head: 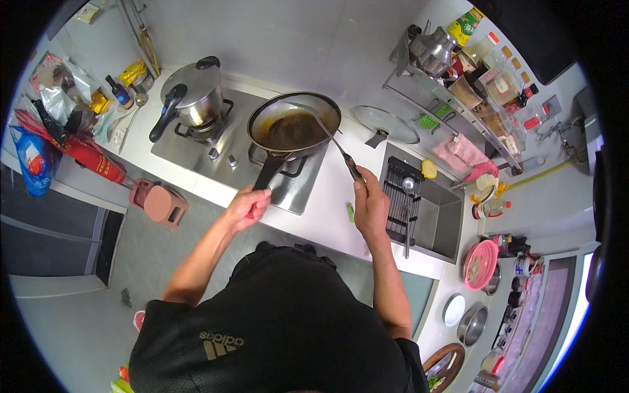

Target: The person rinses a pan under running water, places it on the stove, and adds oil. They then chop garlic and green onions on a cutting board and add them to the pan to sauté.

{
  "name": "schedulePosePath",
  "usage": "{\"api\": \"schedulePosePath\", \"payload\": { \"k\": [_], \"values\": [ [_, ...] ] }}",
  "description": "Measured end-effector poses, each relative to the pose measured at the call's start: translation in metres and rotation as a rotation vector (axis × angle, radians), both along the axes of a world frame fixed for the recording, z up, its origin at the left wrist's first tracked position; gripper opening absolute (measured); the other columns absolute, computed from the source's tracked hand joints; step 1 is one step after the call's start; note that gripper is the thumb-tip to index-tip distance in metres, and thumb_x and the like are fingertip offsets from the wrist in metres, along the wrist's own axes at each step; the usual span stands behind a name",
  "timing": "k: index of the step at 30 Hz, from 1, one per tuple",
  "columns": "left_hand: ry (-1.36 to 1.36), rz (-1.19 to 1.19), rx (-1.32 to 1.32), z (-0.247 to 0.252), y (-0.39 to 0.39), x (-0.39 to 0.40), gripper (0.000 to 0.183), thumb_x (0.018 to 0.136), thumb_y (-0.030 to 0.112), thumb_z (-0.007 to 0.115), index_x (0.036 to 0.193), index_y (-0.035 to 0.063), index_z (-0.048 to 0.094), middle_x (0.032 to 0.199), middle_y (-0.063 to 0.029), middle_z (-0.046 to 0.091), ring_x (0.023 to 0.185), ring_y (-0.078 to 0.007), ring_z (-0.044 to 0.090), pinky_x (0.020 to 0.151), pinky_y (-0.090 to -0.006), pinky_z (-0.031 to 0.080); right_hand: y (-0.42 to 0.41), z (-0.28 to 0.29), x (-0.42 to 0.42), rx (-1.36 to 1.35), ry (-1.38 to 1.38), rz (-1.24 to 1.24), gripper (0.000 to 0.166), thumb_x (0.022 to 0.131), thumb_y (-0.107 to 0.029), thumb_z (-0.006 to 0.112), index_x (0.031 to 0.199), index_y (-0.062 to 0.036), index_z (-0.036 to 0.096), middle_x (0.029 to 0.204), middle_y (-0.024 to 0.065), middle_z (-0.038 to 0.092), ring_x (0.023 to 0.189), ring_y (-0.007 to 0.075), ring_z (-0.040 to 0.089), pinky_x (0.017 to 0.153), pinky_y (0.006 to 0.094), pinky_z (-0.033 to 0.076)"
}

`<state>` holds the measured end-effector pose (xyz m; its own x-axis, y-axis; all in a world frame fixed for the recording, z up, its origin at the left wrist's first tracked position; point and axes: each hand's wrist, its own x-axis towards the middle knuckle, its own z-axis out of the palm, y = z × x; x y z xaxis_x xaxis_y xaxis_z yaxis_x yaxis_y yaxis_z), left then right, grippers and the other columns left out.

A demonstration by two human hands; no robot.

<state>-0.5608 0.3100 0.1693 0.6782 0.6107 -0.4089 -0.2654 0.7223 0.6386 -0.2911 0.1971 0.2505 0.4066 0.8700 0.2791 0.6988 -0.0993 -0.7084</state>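
My left hand (249, 206) grips the black handle (268, 173) of a deep frying pan (295, 123) above the right burner of the gas stove (241, 147). Brownish residue or liquid coats the pan's bottom; I cannot tell which. In my right hand (371, 202) is the dark handle of a spatula (338, 142). Its metal shaft crosses the pan's right rim, and its head rests inside near the far wall. Whether the pan touches the burner grate is unclear.
A lidded pressure cooker (196, 98) occupies the left burner, its handle jutting forward. Right of the stove a glass lid (385, 125) leans against the wall. The sink (440, 216) holds a black drying rack (400, 196) with a ladle (408, 186). Seasoning bottles crowd a wall shelf (462, 103).
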Motion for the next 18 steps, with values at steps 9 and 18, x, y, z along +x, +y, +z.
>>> {"api": "schedulePosePath", "payload": {
  "k": [9, 18],
  "values": [
    [0.408, -0.147, 0.174, 0.080, 0.023, -0.019, 0.019, 0.091, 0.014, 0.062, 0.079, 0.0098, 0.046, 0.059, 0.0026, 0.046, 0.041, -0.0070, 0.040, 0.035, -0.0216, 0.029, -0.011, -0.011, 0.007, -0.089, -0.042, 0.059, 0.028, 0.092, -0.015, 0.056, 0.119, -0.0085, 0.056, 0.084, 0.0176, 0.066, 0.076, 0.0370, 0.064, 0.067, 0.0426, 0.050],
    [0.410, -0.065, 0.390, -0.004, 0.018, -0.026, 0.013, 0.089, 0.010, 0.063, 0.087, 0.0070, 0.051, 0.058, 0.0010, 0.048, 0.041, -0.0084, 0.044, 0.037, -0.0229, 0.032, 0.002, -0.022, 0.001, -0.175, -0.143, 0.141, 0.026, 0.093, -0.017, 0.054, 0.117, -0.0085, 0.056, 0.080, 0.0171, 0.064, 0.074, 0.0365, 0.063, 0.066, 0.0436, 0.048]
  ]
}}
